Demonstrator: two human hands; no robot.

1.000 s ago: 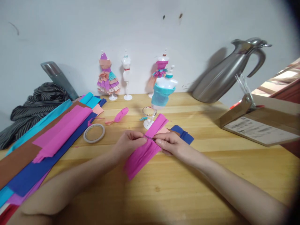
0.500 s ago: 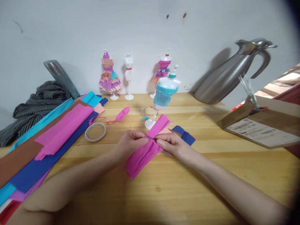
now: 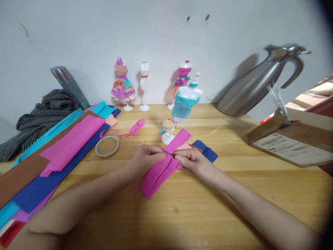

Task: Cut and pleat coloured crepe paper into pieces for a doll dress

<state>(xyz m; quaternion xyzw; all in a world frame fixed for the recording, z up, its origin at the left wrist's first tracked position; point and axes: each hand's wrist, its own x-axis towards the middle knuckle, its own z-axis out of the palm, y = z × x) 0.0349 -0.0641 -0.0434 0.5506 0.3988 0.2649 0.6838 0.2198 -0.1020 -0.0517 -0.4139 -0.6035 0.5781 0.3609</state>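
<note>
A strip of pink crepe paper [image 3: 161, 175] is held slantwise above the table, narrowed at its middle. Across that narrow part runs a thin dark wire-like piece [image 3: 168, 152], its exact kind too small to make out. My left hand [image 3: 147, 159] pinches the paper and one end of the thin piece between thumb and forefinger. At the other end, my right hand [image 3: 192, 161] pinches in the same way. Just behind stands a small white mannequin [image 3: 191, 91] wrapped in turquoise paper [image 3: 182, 106].
Stacked colored crepe paper [image 3: 67, 146] lies left, beside a tape roll [image 3: 107, 146] and striped cloth [image 3: 48, 107]. Dressed mannequins [image 3: 123, 83] stand by the wall. A steel jug [image 3: 255, 80] and cardboard box [image 3: 293, 142] are right. Navy paper [image 3: 205, 150] lies beyond my right hand.
The whole view has shifted very slightly. Both hands keep the same pinch on the pink crepe paper, with no other visible change.
</note>
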